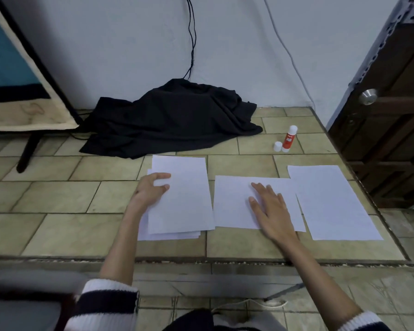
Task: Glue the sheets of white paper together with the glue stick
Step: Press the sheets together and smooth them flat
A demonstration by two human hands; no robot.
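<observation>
A stack of white paper sheets (pixel 184 201) lies on the tiled table. My left hand (pixel 151 189) grips the top sheet at its left edge, thumb on top. A middle sheet (pixel 234 204) lies to the right of the stack, and my right hand (pixel 269 206) rests flat on it with fingers spread. Partly tucked under that sheet's right edge, a third sheet (pixel 332 201) reaches toward the right side of the table. The red glue stick (pixel 289 139) stands upright at the back right, uncapped, with its white cap (pixel 278 146) beside it.
A crumpled black cloth (pixel 172 115) lies at the back of the table under hanging cables. A framed board (pixel 17 87) leans at the left. A dark wooden door (pixel 392 115) with a metal knob stands at the right. The table's front edge (pixel 201 259) is near me.
</observation>
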